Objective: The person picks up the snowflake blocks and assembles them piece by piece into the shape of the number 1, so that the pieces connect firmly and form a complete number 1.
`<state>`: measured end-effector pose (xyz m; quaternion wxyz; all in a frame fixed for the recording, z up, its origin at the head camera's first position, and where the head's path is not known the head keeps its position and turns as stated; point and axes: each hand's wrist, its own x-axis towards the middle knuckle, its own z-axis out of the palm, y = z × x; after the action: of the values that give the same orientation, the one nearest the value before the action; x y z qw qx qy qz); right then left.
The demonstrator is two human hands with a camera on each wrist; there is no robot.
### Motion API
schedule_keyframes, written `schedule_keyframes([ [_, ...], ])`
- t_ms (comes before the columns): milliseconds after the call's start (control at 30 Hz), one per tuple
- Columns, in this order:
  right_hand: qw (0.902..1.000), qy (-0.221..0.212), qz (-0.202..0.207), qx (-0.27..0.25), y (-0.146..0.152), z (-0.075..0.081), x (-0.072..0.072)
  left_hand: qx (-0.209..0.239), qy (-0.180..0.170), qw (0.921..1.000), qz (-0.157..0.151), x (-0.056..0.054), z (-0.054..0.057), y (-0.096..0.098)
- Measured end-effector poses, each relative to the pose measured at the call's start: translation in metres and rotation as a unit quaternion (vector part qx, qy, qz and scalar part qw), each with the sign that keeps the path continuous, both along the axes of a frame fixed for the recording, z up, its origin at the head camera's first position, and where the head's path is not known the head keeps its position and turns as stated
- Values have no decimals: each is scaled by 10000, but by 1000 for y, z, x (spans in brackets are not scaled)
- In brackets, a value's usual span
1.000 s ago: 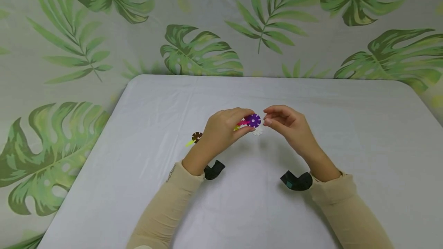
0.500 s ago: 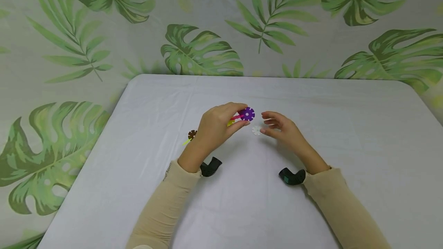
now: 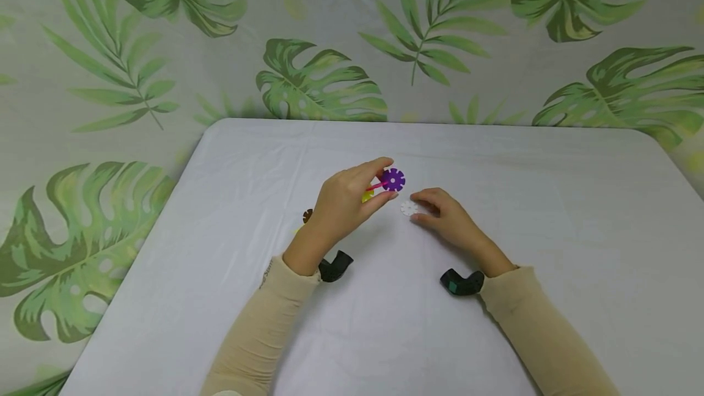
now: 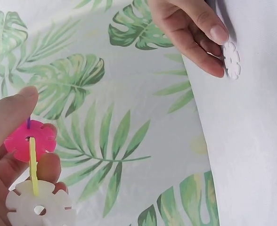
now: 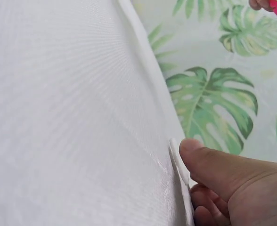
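Observation:
My left hand (image 3: 343, 200) holds a chain of slotted plastic discs above the table. At its front end is a purple disc (image 3: 393, 180), between thumb and forefinger. Behind it the left wrist view shows a pink disc (image 4: 31, 141), a yellow disc (image 4: 33, 165) seen edge-on and a white disc (image 4: 39, 207). A brown disc (image 3: 308, 216) shows beyond the left wrist; the hand hides the chain's middle. My right hand (image 3: 453, 219) is low at a loose white slotted disc (image 3: 408, 208), with thumb and fingertips at its edge. Whether this disc is off the cloth I cannot tell.
A white cloth covers the table (image 3: 528, 200). Its far edge meets a leaf-patterned backdrop (image 3: 324, 78). Black wrist cameras stick out beneath the left wrist (image 3: 335, 266) and right wrist (image 3: 462, 283).
My left hand has drawn back leftward with the chain, away from the loose white disc, and its forefinger has lifted slightly. The right hand has come down and taken hold of that disc's edge.

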<state>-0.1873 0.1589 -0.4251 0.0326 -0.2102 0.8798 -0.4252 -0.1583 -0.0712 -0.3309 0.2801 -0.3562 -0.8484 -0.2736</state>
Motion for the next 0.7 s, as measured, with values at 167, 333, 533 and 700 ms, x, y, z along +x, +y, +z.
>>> schedule_keyframes([
  [167, 9997, 85, -197, 79, -4, 0, 1, 41, -30, 10000, -84, 0, 1, 0],
  [333, 9993, 43, -350, -121, -5, 3, 5, 18, -45, 9999, -165, 1, 1, 0],
  [533, 9928, -33, -473, -1100, -3, 21, 9, -30, -116, 9997, -196, 2, 1, 1],
  [700, 9748, -101, -168, -2222, -1, 44, 15, -100, -193, 9993, -306, 3, 1, 2],
])
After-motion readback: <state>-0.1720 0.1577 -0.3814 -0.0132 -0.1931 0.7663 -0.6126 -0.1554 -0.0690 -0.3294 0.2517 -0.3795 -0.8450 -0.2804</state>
